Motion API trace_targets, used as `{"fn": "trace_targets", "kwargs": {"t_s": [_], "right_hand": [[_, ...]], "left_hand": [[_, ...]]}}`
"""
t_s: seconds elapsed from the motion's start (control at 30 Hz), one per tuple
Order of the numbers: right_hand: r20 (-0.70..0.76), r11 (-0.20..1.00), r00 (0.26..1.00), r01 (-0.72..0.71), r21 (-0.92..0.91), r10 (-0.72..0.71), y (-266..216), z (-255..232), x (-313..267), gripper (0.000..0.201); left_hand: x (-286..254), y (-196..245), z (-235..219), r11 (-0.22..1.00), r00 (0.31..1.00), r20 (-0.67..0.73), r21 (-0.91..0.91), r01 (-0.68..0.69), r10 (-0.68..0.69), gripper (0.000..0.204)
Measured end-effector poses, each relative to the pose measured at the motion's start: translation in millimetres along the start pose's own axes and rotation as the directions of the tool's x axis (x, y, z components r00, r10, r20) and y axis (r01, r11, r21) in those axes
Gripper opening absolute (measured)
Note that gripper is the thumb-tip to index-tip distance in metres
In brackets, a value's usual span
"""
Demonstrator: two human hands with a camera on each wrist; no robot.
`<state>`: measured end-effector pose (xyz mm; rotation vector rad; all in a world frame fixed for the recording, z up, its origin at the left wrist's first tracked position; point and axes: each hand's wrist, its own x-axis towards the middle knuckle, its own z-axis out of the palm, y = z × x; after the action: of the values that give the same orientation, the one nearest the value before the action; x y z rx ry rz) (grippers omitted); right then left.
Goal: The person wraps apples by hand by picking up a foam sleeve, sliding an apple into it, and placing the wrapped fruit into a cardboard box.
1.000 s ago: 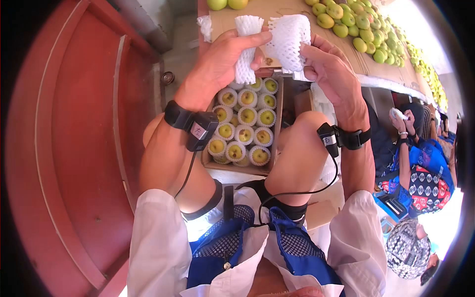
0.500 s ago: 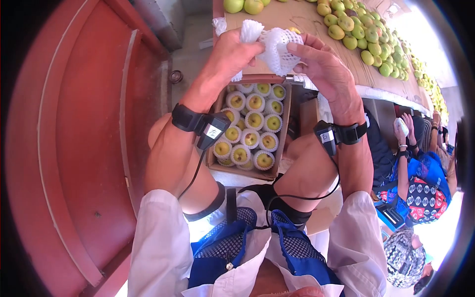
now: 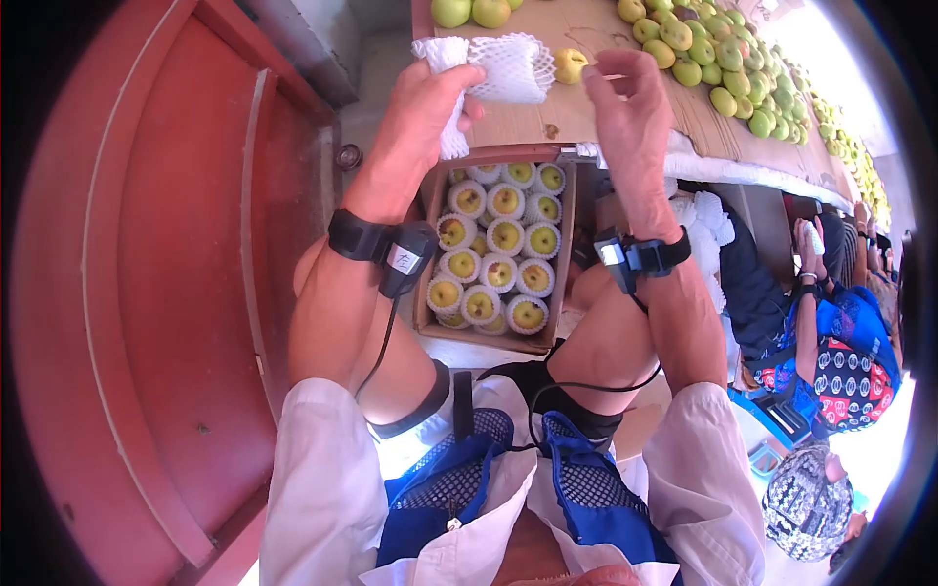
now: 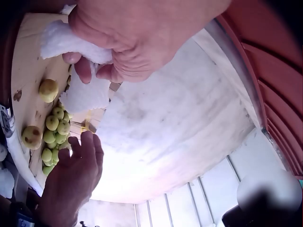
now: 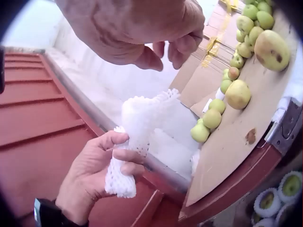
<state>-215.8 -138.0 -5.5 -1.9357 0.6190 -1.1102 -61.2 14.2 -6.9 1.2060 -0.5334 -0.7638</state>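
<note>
My left hand (image 3: 415, 122) grips a bunched white foam net sleeve (image 3: 453, 137) and pinches a second, opened-out foam net sleeve (image 3: 510, 70) between thumb and fingers. That second sleeve points right, its mouth toward a lone yellow-green apple (image 3: 570, 66) on the cardboard. Just right of this apple is my right hand (image 3: 630, 112), raised with bent, loose fingers and nothing between them. In the right wrist view, the right hand (image 5: 137, 33) hangs above the sleeve (image 5: 139, 118), apart from it. Below both hands, between the knees, stands a cardboard box (image 3: 523, 343) of foam-sleeved apples (image 3: 505, 236).
A cardboard-covered table (image 3: 532, 122) lies ahead, with a large apple pile (image 3: 752, 83) at its right and more apples (image 3: 469, 12) at the far left. A red door (image 3: 147, 293) borders the left. Other people (image 3: 831, 332) sit at the right; foam sleeves (image 3: 708, 225) are heaped under the table.
The right hand has let go of the opened foam sleeve and moved right and down, beside the lone apple. The left hand keeps both sleeves, and the opened one now lies sideways.
</note>
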Motion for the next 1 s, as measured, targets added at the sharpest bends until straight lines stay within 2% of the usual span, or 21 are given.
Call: {"fn": "trace_targets", "kwargs": {"t_s": [0.03, 0.07, 0.17, 0.2, 0.3, 0.37, 0.5, 0.6, 0.7, 0.8, 0.9, 1.0], "right_hand": [[0.016, 0.996, 1.000, 0.013, 0.086, -0.014, -7, 6, -7, 0.028], [0.095, 0.992, 0.990, 0.109, -0.060, -0.103, -8, 11, -11, 0.035], [0.201, 0.947, 0.960, 0.236, -0.220, -0.192, -29, 20, -23, 0.041], [0.220, 0.950, 0.965, 0.196, -0.245, -0.142, -26, 21, -23, 0.044], [0.240, 0.983, 0.969, 0.103, -0.150, -0.065, -10, 24, -14, 0.043], [0.334, 0.997, 0.940, -0.079, 0.018, 0.069, -6, 17, -11, 0.041], [0.461, 0.876, 0.846, -0.412, 0.250, 0.267, -20, 3, -8, 0.037], [0.469, 0.782, 0.805, -0.537, 0.315, 0.364, -4, 3, -8, 0.033], [0.436, 0.650, 0.786, -0.613, 0.449, 0.439, 2, 1, -8, 0.025], [0.406, 0.591, 0.806, -0.592, 0.547, 0.432, 9, 0, -5, 0.023], [0.390, 0.518, 0.791, -0.606, 0.604, 0.471, 10, -2, -4, 0.020], [0.365, 0.538, 0.789, -0.607, 0.585, 0.494, 9, -3, -4, 0.019]], "left_hand": [[1, -1, 0, 1.000, 1.000, -0.011, 0.015, -0.012, 0.013, 0.022], [0, -1, 1, 1.000, 1.000, 0.003, 0.025, -0.008, 0.008, 0.022], [-2, 0, 8, 0.999, 0.998, 0.058, 0.044, 0.002, -0.004, 0.021], [-1, 0, 8, 0.999, 0.997, 0.079, 0.041, -0.004, 0.001, 0.020], [-2, 3, 11, 0.996, 0.993, 0.116, 0.081, -0.023, 0.013, 0.019], [-2, 3, 12, 0.992, 0.991, 0.132, 0.123, -0.038, 0.022, 0.020], [-3, 3, 11, 0.991, 0.984, 0.173, 0.125, -0.053, 0.031, 0.023], [-3, 3, 7, 0.995, 0.984, 0.180, 0.091, -0.034, 0.017, 0.025], [-3, 2, 5, 0.998, 0.987, 0.161, 0.065, -0.007, -0.003, 0.025], [-2, -3, 3, 0.997, 0.988, 0.152, 0.067, 0.032, -0.042, 0.024], [-1, -5, 2, 0.997, 0.981, 0.183, 0.052, 0.053, -0.061, 0.023], [1, -7, 0, 0.998, 0.979, 0.192, 0.006, 0.064, -0.064, 0.023]]}}
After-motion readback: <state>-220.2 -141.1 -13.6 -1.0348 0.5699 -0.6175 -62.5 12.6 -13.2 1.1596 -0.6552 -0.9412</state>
